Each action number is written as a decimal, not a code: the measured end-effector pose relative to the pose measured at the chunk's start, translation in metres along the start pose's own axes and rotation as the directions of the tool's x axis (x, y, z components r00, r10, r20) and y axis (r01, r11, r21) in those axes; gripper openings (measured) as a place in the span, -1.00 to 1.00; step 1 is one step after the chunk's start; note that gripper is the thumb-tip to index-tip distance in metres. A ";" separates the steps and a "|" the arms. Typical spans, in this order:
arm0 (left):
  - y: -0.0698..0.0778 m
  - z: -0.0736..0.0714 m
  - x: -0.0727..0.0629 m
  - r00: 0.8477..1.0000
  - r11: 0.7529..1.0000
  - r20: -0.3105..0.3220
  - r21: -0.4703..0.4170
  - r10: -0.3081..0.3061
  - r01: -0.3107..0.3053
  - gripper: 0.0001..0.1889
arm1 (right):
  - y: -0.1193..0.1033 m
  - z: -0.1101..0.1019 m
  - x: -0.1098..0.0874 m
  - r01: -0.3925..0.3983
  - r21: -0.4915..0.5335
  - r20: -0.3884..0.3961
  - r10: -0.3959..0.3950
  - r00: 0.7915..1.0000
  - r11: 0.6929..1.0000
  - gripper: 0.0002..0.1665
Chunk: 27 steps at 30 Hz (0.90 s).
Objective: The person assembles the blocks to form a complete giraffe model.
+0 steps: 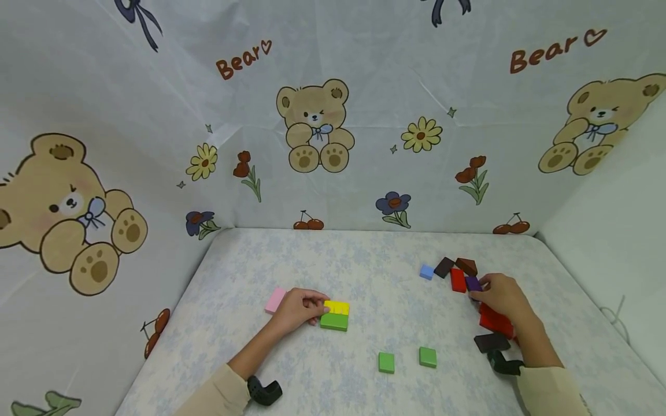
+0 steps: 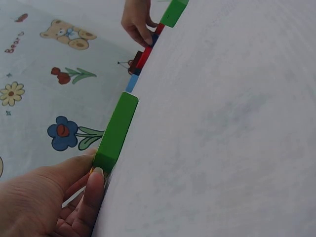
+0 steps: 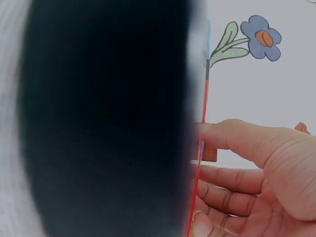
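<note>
pink block is laid nearest the left edge of the table, just beside the left hand, not held. by the left hand a yellow block is pinched at its left end between thumb and finger, probably so it sits flush along the far side of a green block; the two are touching, and end grip leaves the top uncovered. whether the yellow is one piece or two cannot be told.

two loose green pieces are set apart in mid-table, farther from the far edge than the rest, seemingly as spares.

toward the table's far right corner a cluster is placed: blue block, black block, red block, brown block, apparently gathered for easy reach. beside these a purple block is gripped by the right hand, thumb and finger on opposite sides, likely because neighbours crowd it. between wrist and table a big red block is partly hidden; a dark block lies next to it. right wrist view is mostly blocked by a dark shape.
</note>
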<state>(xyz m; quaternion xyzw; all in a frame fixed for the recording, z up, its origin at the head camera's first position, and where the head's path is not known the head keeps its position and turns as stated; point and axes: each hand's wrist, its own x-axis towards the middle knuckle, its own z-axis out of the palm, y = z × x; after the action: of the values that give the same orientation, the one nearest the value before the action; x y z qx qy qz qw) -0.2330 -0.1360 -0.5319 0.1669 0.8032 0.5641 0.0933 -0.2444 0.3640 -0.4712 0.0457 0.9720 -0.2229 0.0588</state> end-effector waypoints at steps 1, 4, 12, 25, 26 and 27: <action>0.000 0.000 0.000 1.000 1.000 0.001 -0.002 -0.001 0.001 -0.76 | -0.001 0.000 0.000 -0.001 -0.001 0.000 0.001 1.000 1.000 -0.32; 0.000 0.000 0.000 1.000 1.000 0.005 -0.006 0.000 0.000 -0.75 | -0.001 -0.001 -0.001 0.006 -0.009 -0.004 -0.006 1.000 1.000 -0.38; -0.001 -0.001 0.000 1.000 1.000 0.012 -0.007 -0.004 0.004 -0.74 | -0.003 -0.005 -0.004 0.031 -0.040 -0.048 -0.033 0.998 0.999 -0.44; -0.001 -0.002 0.000 1.000 1.000 0.012 -0.016 -0.002 0.002 -0.75 | -0.029 -0.014 -0.019 0.097 -0.040 -0.168 -0.102 0.981 0.994 -0.37; -0.001 -0.001 0.000 1.000 1.000 0.012 -0.016 -0.002 0.002 -0.75 | -0.031 -0.014 -0.020 0.112 -0.039 -0.174 -0.117 0.978 0.993 -0.37; -0.001 -0.001 0.000 1.000 1.000 0.012 -0.017 -0.004 0.004 -0.75 | -0.033 -0.014 -0.021 0.127 -0.036 -0.177 -0.131 0.975 0.991 -0.37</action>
<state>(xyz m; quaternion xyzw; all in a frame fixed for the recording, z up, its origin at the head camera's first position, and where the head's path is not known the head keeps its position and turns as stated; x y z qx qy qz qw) -0.2336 -0.1371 -0.5322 0.1677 0.7981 0.5699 0.1006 -0.2289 0.3396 -0.4414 0.0016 0.9770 -0.2092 -0.0427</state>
